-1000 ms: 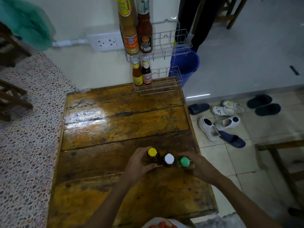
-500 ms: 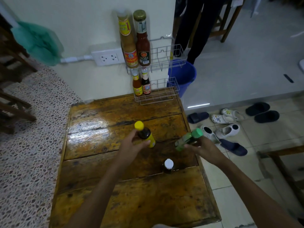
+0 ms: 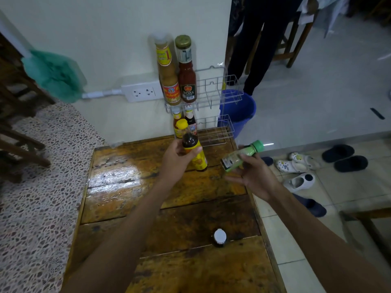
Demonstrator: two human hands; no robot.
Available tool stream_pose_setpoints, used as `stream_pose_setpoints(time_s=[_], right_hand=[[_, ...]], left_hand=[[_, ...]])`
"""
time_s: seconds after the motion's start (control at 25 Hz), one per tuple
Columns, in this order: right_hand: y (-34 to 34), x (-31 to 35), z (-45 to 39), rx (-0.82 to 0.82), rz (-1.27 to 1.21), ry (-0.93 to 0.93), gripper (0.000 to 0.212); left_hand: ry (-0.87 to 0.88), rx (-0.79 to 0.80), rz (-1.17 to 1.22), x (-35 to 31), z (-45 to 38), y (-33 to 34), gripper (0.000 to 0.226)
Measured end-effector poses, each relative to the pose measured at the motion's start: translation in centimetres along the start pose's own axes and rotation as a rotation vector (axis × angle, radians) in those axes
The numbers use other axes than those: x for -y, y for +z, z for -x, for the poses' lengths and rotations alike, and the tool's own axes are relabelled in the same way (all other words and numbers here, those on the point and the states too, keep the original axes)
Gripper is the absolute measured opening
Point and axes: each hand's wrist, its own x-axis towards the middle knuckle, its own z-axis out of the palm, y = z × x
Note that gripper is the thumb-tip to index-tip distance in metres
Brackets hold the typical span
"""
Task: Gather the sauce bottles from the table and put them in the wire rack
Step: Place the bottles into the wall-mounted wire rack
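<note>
My left hand point(image 3: 174, 158) grips a dark sauce bottle with a yellow cap point(image 3: 191, 145), held upright above the far end of the wooden table point(image 3: 127, 187), just in front of the wire rack point(image 3: 213, 98) on the wall. My right hand point(image 3: 252, 176) holds a green-capped bottle point(image 3: 241, 156), tilted with its cap up and to the right, near the table's right edge. A white-capped bottle point(image 3: 220, 237) stands alone on the table nearer me. The rack's upper shelf holds two tall bottles point(image 3: 177, 70) at its left. Two small bottles point(image 3: 185, 123) stand on the lower shelf.
A white power socket point(image 3: 141, 93) is on the wall left of the rack. A blue bucket point(image 3: 241, 108) stands behind the rack on the floor. A person's dark trouser legs point(image 3: 254, 45) are beyond it. Several sandals and shoes point(image 3: 300, 166) lie right of the table. A green cloth point(image 3: 53, 75) hangs at left.
Both hands lifted their bottles off the table and carried them forward toward the rack. The white-capped bottle stayed where it stood.
</note>
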Motion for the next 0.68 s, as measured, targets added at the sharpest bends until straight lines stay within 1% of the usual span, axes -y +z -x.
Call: stream_pose_setpoints(time_s=[0.04,0.08,0.16,0.24,0.32,0.44,0.6,0.68], right_hand=[[0.5,-0.2,-0.7,-0.011,-0.013,0.015,0.05],[1.1,-0.4,-1.4,-0.04,0.036,0.025,0.052],[1.9,-0.5,-2.9,-0.118,0.25,0.032,0.061],[2.1,0.1,-4.4,-0.158,0.476,0.015,0.068],[2.0,1.1,-6.1,-0.145,0.623,-0.03,0.062],[1.7,2.3,-8.9,-0.11,0.666,-0.092,0.051],[1.1,2.7,-12.3,-0.093,0.567,-0.008,0.046],[0.8,2.5,-13.9,-0.104,0.541,-0.006,0.046]], left_hand=[[-0.004,-0.01,0.001,-0.3,-0.7,0.4,0.048],[-0.006,-0.016,-0.001,-0.5,-1.4,0.7,0.046],[-0.015,-0.023,-0.014,-0.5,-2.7,1.2,0.047],[-0.043,-0.027,-0.033,-0.1,-4.0,1.8,0.05],[-0.071,-0.024,-0.018,0.4,-5.3,2.4,0.047],[-0.083,-0.024,-0.01,1.1,-7.0,3.4,0.05],[-0.081,-0.059,0.002,1.9,-9.3,4.2,0.054],[-0.078,-0.082,-0.007,2.1,-10.2,4.5,0.053]])
